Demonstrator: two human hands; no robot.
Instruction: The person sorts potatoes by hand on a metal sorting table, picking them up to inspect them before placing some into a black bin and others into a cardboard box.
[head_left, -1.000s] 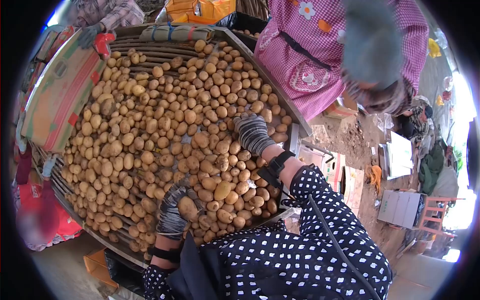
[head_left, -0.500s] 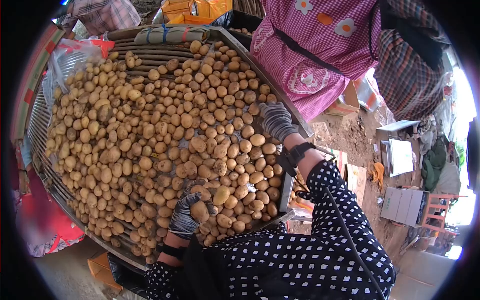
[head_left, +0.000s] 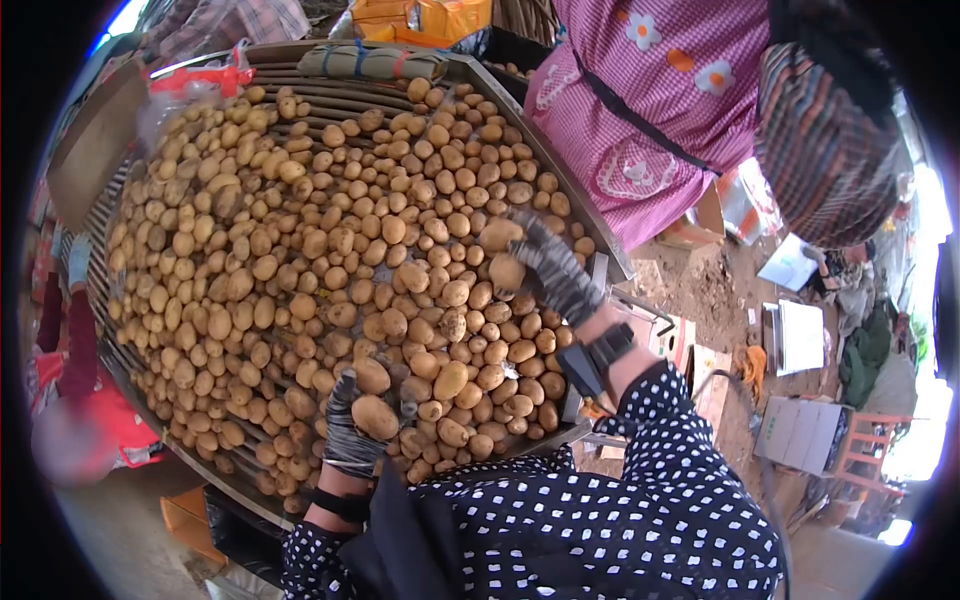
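Many potatoes cover a slatted sorting table. My left hand, in a grey striped glove, is closed around a potato near the table's front edge; another potato lies against its fingertips. My right hand, gloved alike and blurred by motion, is over the right part of the heap. Beside its fingers are a potato and, higher up, another one; whether it grips either is unclear.
A person in a pink checked apron stands beyond the right rim. Another person's gloved hand is at the left edge. A rolled cloth lies at the back. Cardboard boxes stand on the floor at right.
My right hand has turned and moved down from the right rim, with potatoes now at its fingers. My left hand has shifted slightly left, still holding a potato. The cardboard at upper left has tilted.
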